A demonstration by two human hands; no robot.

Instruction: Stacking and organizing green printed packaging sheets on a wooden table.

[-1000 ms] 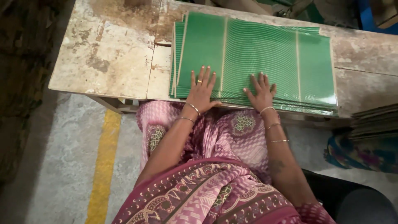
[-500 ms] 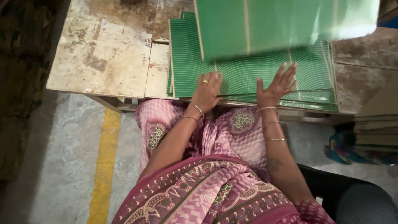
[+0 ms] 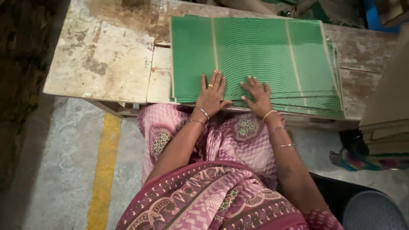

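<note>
While both palms press flat with fingers spread, gripping nothing, the left hand (image 3: 211, 94) and right hand (image 3: 257, 95) rest on the near edge of a stack of green ribbed sheets (image 3: 255, 55) covering the right half of a worn, stained wooden table (image 3: 102, 59). Thin, light and flexible by the look of them, the sheets seem best lifted at an edge.

Pink patterned sari w/ maroon border, thin bangles both wrists, ring on left hand (image 3: 211, 96).
</note>
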